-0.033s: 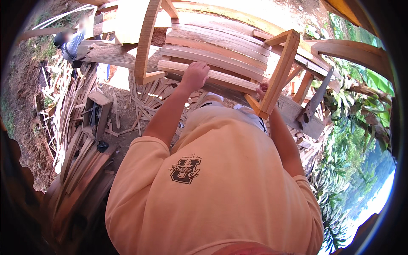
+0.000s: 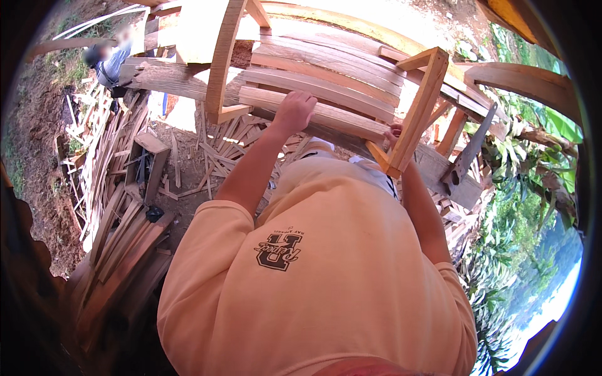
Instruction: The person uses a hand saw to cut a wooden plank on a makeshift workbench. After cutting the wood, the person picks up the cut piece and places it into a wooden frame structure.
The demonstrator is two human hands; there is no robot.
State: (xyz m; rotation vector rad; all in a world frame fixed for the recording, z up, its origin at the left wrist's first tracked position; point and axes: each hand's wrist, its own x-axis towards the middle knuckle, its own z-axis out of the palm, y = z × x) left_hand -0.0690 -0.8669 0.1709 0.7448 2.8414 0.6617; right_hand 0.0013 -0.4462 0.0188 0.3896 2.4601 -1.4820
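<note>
In front of me lies a wooden piece of furniture, with several parallel slats [image 2: 326, 78] set between a left side frame [image 2: 224, 62] and a right side frame [image 2: 421, 109]. My left hand [image 2: 296, 111] is closed over the nearest slat [image 2: 351, 117], left of its middle, knuckles up. At that slat's right end is my right hand [image 2: 393, 133], its fingers curled at the wood. The right side frame's post and short crosspiece hide part of this hand.
A handsaw [image 2: 471, 150] rests on a board [image 2: 467, 189] to the right. Scrap strips [image 2: 116, 153] and stacked planks [image 2: 128, 250] lie at the left, near a wooden box [image 2: 147, 156]. Another person [image 2: 111, 64] is at the far left beside a thick beam [image 2: 166, 78].
The view has shifted a little, so everything sits slightly farther right in the picture. Both hands keep their places on the nearest slat.
</note>
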